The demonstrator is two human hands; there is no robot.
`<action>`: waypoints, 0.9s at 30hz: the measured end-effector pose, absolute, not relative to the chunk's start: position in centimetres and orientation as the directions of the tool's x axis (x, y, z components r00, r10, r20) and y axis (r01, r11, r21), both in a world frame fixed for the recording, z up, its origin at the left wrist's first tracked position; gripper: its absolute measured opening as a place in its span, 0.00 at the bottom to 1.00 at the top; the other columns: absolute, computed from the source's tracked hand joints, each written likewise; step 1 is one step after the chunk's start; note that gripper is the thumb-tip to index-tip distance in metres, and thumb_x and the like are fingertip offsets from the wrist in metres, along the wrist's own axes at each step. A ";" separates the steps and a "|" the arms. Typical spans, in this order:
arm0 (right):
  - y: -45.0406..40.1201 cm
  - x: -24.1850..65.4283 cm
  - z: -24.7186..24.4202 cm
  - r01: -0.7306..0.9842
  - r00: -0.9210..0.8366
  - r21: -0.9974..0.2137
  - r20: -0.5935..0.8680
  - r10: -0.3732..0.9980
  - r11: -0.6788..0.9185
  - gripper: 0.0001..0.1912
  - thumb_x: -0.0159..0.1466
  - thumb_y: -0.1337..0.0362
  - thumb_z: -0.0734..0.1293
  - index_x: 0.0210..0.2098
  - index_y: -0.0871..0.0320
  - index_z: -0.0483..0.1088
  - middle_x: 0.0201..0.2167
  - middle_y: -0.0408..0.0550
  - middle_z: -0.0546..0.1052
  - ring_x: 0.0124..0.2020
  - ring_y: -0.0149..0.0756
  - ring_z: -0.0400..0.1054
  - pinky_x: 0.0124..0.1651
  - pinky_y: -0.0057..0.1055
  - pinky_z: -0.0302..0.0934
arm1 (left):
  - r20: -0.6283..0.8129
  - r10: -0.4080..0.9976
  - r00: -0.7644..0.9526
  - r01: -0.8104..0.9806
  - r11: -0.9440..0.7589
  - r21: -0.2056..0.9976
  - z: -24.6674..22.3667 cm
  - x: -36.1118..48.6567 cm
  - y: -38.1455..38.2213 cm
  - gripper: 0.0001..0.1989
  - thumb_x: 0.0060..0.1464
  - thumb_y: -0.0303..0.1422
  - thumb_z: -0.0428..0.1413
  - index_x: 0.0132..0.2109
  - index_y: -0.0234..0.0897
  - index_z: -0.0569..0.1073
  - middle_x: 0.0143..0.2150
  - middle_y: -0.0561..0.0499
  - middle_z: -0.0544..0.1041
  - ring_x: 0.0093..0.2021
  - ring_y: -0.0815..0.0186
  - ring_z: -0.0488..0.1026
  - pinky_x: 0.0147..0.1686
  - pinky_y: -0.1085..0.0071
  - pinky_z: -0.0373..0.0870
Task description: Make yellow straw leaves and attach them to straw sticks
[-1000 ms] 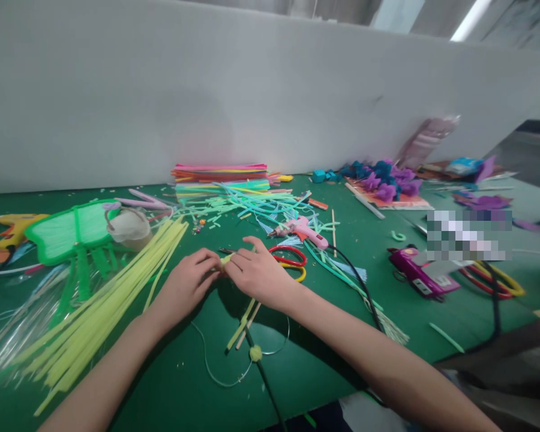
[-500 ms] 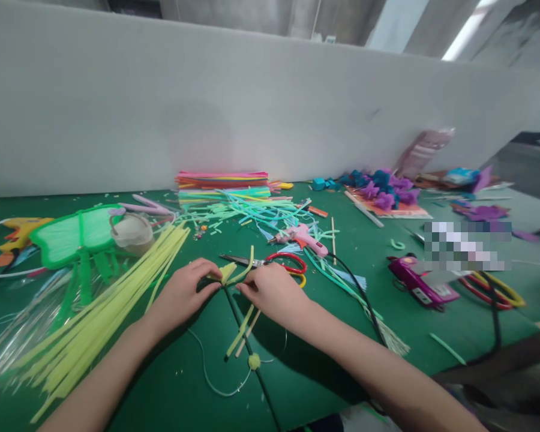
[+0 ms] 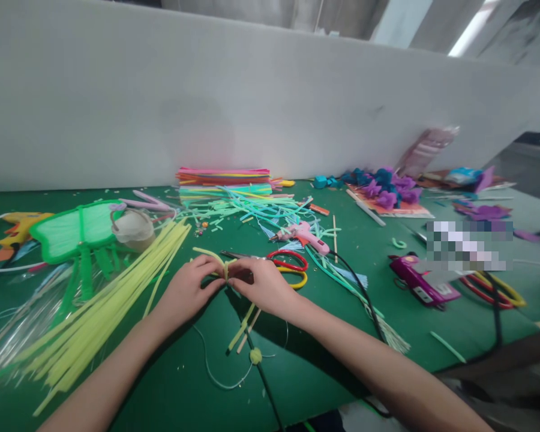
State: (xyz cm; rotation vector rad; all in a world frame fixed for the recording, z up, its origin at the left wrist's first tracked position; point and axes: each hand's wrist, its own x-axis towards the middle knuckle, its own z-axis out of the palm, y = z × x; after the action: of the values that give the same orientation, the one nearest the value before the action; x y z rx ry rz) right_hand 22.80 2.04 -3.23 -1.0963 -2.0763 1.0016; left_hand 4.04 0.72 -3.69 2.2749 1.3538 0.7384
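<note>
Pinching yellow strip (image 3: 213,254) with left hand (image 3: 192,284) and right hand (image 3: 266,284), end arching above left

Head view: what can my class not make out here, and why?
In the head view:
Yellow strip: its pinched part is hidden by the left hand and right hand.
Scissors beside the right hand: partly hidden by that hand.
Pixelated patch: it covers what lies there.
Beads: too small to count.
</note>
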 end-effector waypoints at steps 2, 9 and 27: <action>2.1 22.6 -3.5 0.423 -0.466 -0.835 0.133 0.875 0.352 0.08 0.59 0.70 0.66 0.39 0.60 0.74 0.35 0.47 0.80 0.34 0.32 0.73 0.37 0.28 0.66 | 0.244 0.884 0.399 0.680 -0.463 0.569 -3.6 4.1 0.7 0.04 0.57 0.30 0.53 0.36 0.39 0.73 0.42 0.49 0.74 0.44 0.61 0.72 0.46 0.63 0.67; 2.8 22.5 -4.2 0.346 -0.438 -0.879 0.156 0.885 0.327 0.10 0.60 0.71 0.66 0.42 0.61 0.72 0.36 0.49 0.80 0.36 0.33 0.74 0.40 0.28 0.66 | 0.216 0.905 0.366 0.660 -0.416 0.626 -3.7 4.0 0.7 0.04 0.55 0.31 0.54 0.35 0.39 0.75 0.41 0.49 0.74 0.43 0.61 0.72 0.47 0.64 0.66; 2.8 22.3 -4.5 0.406 -0.442 -0.763 0.318 0.839 0.503 0.15 0.60 0.73 0.67 0.46 0.56 0.70 0.33 0.44 0.79 0.34 0.33 0.74 0.40 0.28 0.65 | 0.161 0.947 0.279 0.654 -0.310 0.690 -4.1 4.5 1.0 0.05 0.53 0.33 0.55 0.31 0.38 0.73 0.37 0.50 0.76 0.40 0.61 0.73 0.44 0.65 0.66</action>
State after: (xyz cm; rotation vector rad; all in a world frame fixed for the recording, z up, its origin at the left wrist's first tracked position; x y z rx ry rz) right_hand 22.35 2.79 -4.48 -1.0162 -2.0485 0.7932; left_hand 4.49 1.04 -4.11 2.0558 1.4340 0.7740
